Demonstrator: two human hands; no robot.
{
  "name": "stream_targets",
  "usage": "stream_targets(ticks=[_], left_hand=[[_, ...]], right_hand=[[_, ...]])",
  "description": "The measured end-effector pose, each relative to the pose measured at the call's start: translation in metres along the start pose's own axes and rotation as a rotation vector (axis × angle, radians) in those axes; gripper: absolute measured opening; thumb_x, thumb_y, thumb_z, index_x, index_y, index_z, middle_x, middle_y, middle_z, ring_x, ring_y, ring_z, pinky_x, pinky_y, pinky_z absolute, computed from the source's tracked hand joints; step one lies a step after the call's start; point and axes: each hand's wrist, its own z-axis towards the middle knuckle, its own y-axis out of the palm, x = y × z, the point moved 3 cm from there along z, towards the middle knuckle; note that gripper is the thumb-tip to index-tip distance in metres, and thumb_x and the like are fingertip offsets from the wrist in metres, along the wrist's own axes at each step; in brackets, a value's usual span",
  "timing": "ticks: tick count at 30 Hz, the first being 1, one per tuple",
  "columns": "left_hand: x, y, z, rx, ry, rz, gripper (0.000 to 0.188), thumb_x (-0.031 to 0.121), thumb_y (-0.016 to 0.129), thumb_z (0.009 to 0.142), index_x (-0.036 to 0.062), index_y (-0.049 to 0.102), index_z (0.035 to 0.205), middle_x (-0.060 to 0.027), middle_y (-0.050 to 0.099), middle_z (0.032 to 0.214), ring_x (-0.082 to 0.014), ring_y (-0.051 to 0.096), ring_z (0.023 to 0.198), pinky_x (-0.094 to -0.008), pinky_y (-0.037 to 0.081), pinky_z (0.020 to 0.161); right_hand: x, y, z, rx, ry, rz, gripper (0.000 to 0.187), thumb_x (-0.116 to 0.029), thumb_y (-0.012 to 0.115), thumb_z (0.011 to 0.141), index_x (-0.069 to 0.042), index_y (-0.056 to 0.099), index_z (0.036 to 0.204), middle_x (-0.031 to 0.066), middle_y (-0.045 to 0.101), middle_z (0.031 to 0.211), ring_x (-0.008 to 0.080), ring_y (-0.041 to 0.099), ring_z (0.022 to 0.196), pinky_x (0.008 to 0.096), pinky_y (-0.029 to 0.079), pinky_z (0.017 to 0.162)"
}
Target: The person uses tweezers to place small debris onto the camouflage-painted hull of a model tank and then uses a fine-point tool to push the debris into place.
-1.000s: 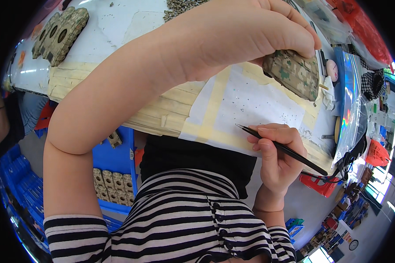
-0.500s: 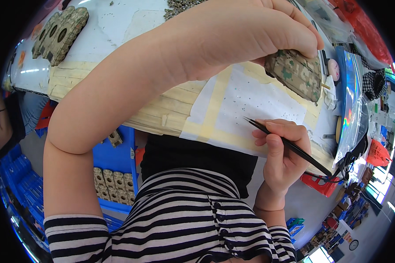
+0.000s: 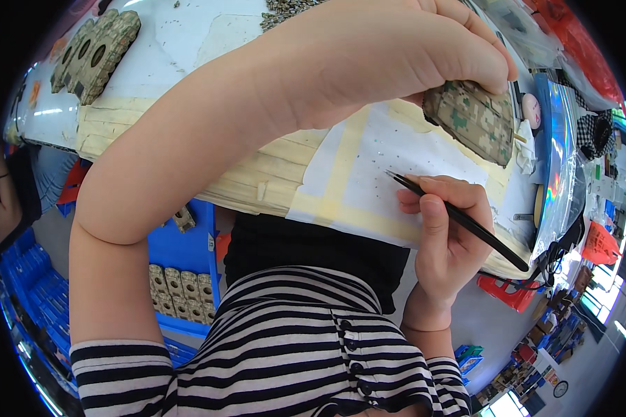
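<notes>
My left hand [image 3: 459,42] reaches across to the right side of the table, its fingers closed on a camouflage-patterned plate-like piece [image 3: 473,121] that stands tilted above the white sheet. The back of the hand hides part of its upper edge. In my right hand [image 3: 452,222] a pair of black tweezers [image 3: 476,233] is pinched between thumb and fingers. The tips point up and left, over or on the white paper sheet [image 3: 348,201], where many tiny specks lie scattered. Whether anything sits between the tips is too small to tell.
Camouflage pieces with round holes [image 3: 97,55] stand at the far left of the table. A heap of small parts [image 3: 289,10] lies at the back. More such pieces [image 3: 181,292] fill a blue crate [image 3: 181,243] below. Clear plastic bags [image 3: 560,167] hang along the right edge.
The tweezers and my right hand have shifted slightly up the sheet. The camouflage piece in my left hand has moved a little to the right and down.
</notes>
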Motion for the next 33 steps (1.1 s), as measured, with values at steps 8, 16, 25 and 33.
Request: stream_targets(ticks=[8, 16, 25, 33], left_hand=[[-0.002, -0.004, 0.001, -0.091, 0.024, -0.071, 0.033, 0.017, 0.061, 0.082, -0.0022, 0.057, 0.109, -0.0032, 0.060, 0.090, -0.0070, 0.054, 0.078, -0.0184, 0.044, 0.066], [0.005, 0.005, -0.001, 0.053, -0.074, -0.025, 0.032, 0.016, 0.061, 0.082, -0.0020, 0.057, 0.108, -0.0032, 0.060, 0.090, -0.0069, 0.054, 0.078, -0.0182, 0.043, 0.066], [0.004, 0.011, -0.006, 0.079, 0.039, 0.049, 0.033, 0.017, 0.061, 0.082, -0.0018, 0.057, 0.108, -0.0034, 0.059, 0.091, -0.0074, 0.055, 0.079, -0.0184, 0.044, 0.067], [0.004, 0.006, -0.001, 0.082, -0.083, -0.004, 0.032, 0.017, 0.061, 0.081, -0.0014, 0.058, 0.108, -0.0037, 0.060, 0.091, -0.0076, 0.055, 0.081, -0.0190, 0.045, 0.069]], right_hand=[[0.000, 0.000, -0.001, 0.000, -0.022, 0.046, 0.006, 0.001, 0.061, 0.084, 0.006, 0.058, 0.086, 0.0140, 0.065, 0.084, 0.0139, 0.062, 0.070, 0.0217, 0.049, 0.065], [0.000, 0.000, -0.001, -0.010, -0.005, 0.039, 0.005, 0.002, 0.060, 0.085, 0.005, 0.057, 0.086, 0.0136, 0.065, 0.083, 0.0136, 0.062, 0.070, 0.0213, 0.049, 0.065], [0.002, 0.000, 0.000, -0.017, -0.019, 0.038, 0.006, 0.001, 0.062, 0.084, 0.005, 0.057, 0.086, 0.0135, 0.065, 0.082, 0.0140, 0.062, 0.071, 0.0217, 0.049, 0.065], [0.001, -0.001, -0.001, -0.006, -0.019, 0.050, 0.007, 0.000, 0.062, 0.084, 0.006, 0.058, 0.086, 0.0142, 0.065, 0.083, 0.0148, 0.062, 0.071, 0.0223, 0.049, 0.066]])
